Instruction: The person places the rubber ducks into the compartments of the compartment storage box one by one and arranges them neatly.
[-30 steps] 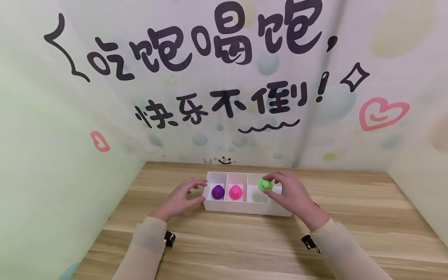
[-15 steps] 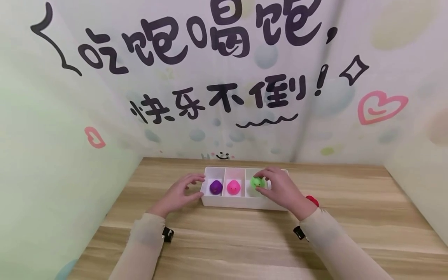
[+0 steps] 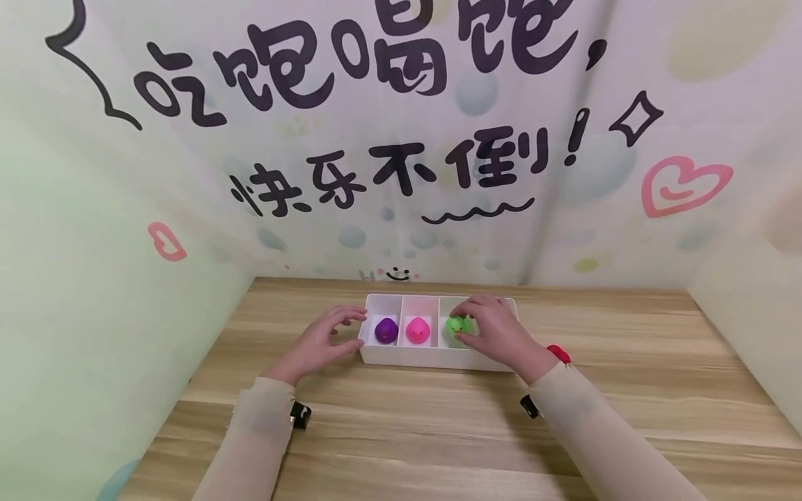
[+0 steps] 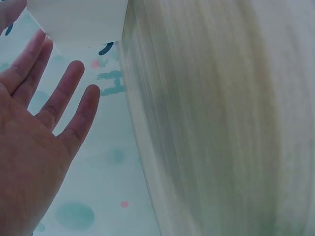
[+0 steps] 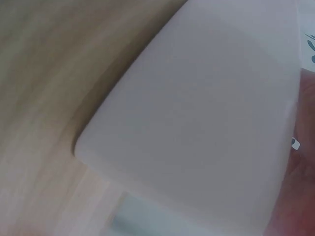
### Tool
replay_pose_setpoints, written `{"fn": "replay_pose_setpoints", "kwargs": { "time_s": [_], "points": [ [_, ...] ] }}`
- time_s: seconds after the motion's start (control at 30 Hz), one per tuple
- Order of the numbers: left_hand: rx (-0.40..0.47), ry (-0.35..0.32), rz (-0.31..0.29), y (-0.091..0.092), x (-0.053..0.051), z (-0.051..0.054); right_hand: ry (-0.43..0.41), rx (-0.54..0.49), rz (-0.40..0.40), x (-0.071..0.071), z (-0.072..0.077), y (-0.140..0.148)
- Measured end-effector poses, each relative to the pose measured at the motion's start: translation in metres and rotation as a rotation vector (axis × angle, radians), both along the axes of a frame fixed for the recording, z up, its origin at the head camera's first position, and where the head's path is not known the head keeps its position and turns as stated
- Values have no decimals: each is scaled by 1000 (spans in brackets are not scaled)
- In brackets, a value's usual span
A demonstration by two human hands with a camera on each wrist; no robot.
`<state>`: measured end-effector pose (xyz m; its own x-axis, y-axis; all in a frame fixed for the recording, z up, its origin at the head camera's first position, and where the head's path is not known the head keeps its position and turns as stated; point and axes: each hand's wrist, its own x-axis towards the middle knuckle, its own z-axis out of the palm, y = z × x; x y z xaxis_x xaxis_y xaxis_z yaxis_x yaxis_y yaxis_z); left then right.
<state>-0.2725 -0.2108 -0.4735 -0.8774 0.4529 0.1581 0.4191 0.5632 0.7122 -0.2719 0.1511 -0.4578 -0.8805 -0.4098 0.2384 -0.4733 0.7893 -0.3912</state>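
A white divided box stands on the table in the head view. My right hand pinches a small green duck toy between thumb and fingers, low inside the right-hand section. A purple duck toy sits in the left section, and a pink one in the middle section. At the box's left end, my left hand touches the wall with its fingertips. Its fingers look nearly straight in the left wrist view. The box's wall covers most of my right hand in the right wrist view.
A red object lies on the wooden table beside my right wrist, partly hidden by it. Behind the table rises a printed wall with large writing. A pale wall flanks the left side.
My right hand has moved left and lowered the green duck toy into the right-hand section. The red object has come into fuller view. My left hand stays at the box's end.
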Motion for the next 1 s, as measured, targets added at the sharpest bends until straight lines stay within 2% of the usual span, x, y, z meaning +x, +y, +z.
{"fn": "replay_pose_setpoints", "kwargs": {
  "time_s": [0.5,0.83,1.0],
  "points": [
    [16,-9,21,-6,1,2,-29,115,21,-14,4,-13],
    [4,-1,25,-5,1,0,-32,184,3,-14,5,-17],
    [17,-8,2,0,-1,-1,-47,205,-14,-12,7,-14]
  ]
}}
